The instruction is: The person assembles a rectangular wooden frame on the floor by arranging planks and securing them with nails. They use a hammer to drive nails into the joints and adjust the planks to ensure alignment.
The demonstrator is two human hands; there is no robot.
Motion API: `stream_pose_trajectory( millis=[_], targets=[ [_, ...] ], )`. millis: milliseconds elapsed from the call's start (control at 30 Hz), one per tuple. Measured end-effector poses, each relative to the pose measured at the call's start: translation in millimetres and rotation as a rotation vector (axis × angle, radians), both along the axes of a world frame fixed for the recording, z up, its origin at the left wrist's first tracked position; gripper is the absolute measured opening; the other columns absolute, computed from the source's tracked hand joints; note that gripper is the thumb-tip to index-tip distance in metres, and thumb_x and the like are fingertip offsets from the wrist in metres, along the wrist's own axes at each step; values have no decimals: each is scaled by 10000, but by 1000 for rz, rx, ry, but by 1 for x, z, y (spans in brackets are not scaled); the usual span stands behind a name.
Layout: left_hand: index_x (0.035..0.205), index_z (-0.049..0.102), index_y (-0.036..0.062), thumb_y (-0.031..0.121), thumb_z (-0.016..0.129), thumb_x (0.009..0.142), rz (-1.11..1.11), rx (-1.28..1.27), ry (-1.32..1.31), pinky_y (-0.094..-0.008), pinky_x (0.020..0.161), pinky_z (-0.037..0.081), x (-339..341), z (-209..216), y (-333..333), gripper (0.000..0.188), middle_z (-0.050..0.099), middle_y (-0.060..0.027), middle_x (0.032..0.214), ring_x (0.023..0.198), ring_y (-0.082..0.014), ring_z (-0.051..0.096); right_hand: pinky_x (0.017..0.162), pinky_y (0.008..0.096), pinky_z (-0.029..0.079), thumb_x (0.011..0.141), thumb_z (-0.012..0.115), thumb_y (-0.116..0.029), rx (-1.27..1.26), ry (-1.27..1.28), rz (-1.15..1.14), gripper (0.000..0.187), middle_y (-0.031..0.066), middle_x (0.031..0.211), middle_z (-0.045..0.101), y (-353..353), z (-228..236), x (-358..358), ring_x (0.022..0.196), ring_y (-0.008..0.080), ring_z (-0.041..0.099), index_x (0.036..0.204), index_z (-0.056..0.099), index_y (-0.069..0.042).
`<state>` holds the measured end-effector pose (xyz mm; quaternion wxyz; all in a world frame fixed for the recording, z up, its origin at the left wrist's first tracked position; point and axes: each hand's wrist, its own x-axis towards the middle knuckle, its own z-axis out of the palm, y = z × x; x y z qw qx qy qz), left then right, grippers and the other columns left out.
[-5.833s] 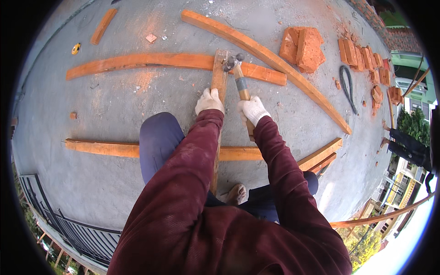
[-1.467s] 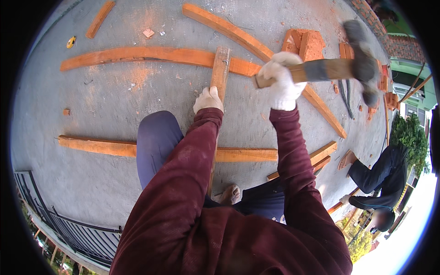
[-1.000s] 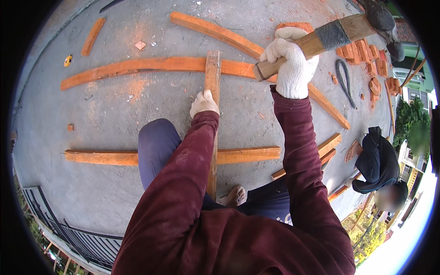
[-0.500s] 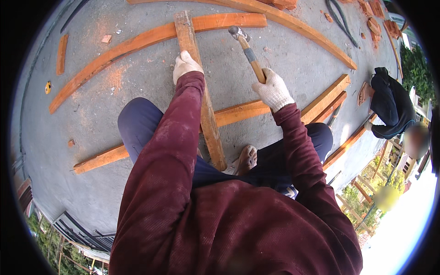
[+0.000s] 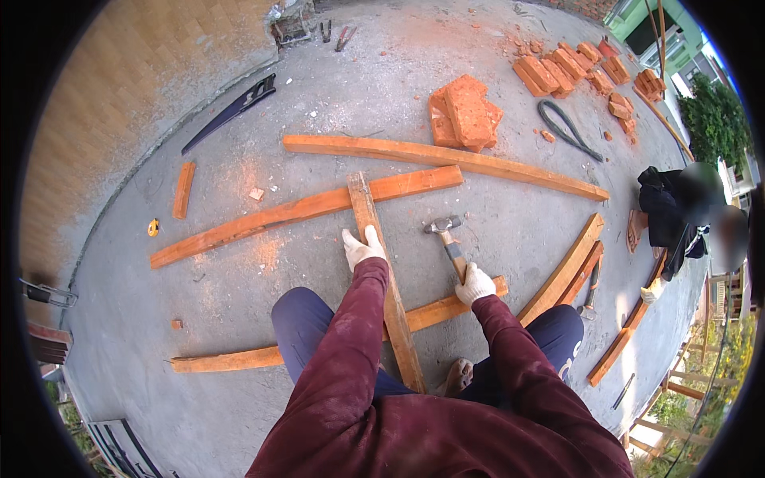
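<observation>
A wooden board (image 5: 397,315) lies lengthwise in front of me, across an upper wooden beam (image 5: 287,215) and a lower wooden beam (image 5: 227,361). My left hand (image 5: 365,250), in a white glove, holds the board's left edge, its thumb on top. The fingertips at the edge are partly hard to make out. To the right of the board, my gloved right hand (image 5: 476,285) is closed round the handle of a hammer (image 5: 453,253). The hammer's metal head points away from me, apart from the board, above the concrete floor. Both knees are bent beside the board.
Another long beam (image 5: 446,157) lies farther off, before stacked bricks (image 5: 466,111). A handsaw (image 5: 231,111) and tape measure (image 5: 153,228) lie left. At right are short beams (image 5: 564,267), a second hammer (image 5: 592,288), a black loop (image 5: 567,127) and a crouching person (image 5: 665,211).
My view has tilted up, bringing in the saw and more bricks. The right hand has lowered the hammer toward the floor. My left hand stays on the board.
</observation>
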<state>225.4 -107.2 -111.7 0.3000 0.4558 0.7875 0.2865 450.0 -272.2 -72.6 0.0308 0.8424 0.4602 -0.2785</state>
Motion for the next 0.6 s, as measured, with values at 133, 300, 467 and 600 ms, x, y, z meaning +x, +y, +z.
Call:
stream_pose_trajectory(
  millis=[133,300,467,600],
  targets=[
    [1567,361,111,539,623,963,-49,38,141,-542,1141,394,-2,7,-10,785,457,-237,1531,1417,-421,423,988,510,553,848,720,-202,-112,26,-16,532,253,1295,628,-4,16,-10,1196,425,658,1304,504,-36],
    [1529,428,193,522,659,946,-215,101,401,-564,1118,389,-7,4,-14,708,467,-161,1523,1412,-378,417,958,448,557,814,766,-253,-29,-144,79,524,153,1248,648,-7,21,-12,1194,338,624,1268,581,-71],
    [1513,470,190,579,651,921,-406,247,608,-614,1188,283,1,11,-43,731,435,-125,1548,1437,-386,369,946,450,557,824,755,-265,-10,-137,80,501,143,1248,651,-7,7,-14,1187,333,630,1256,591,-71],
    [1542,454,186,633,618,908,-575,260,736,-636,1222,222,-1,-16,-65,792,412,-124,1579,1467,-396,336,946,461,556,824,789,-320,-37,-145,81,540,131,1255,654,-7,5,-10,1198,319,631,1258,590,-67]
  ],
)
